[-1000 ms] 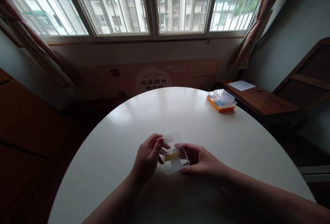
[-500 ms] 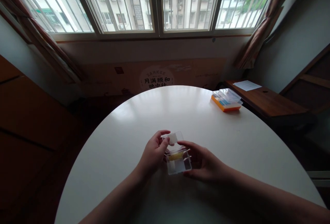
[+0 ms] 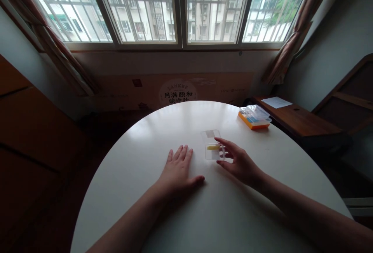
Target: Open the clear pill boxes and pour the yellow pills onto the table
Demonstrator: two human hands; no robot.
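Tabletop (image 3: 131, 159) beneath splayed left hand (image 3: 178, 171)

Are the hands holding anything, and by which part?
The right hand grips the clear open box at its right side; the left hand holds nothing.

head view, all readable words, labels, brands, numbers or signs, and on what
"月满颐和": pale orange wall banner
"映中秋", partly hidden: banner
"ANKEE", first letter unclear: banner
Too blurred: banner's smaller lettering, any print on white paper sheet, small clear plastic box, orange-based plastic box
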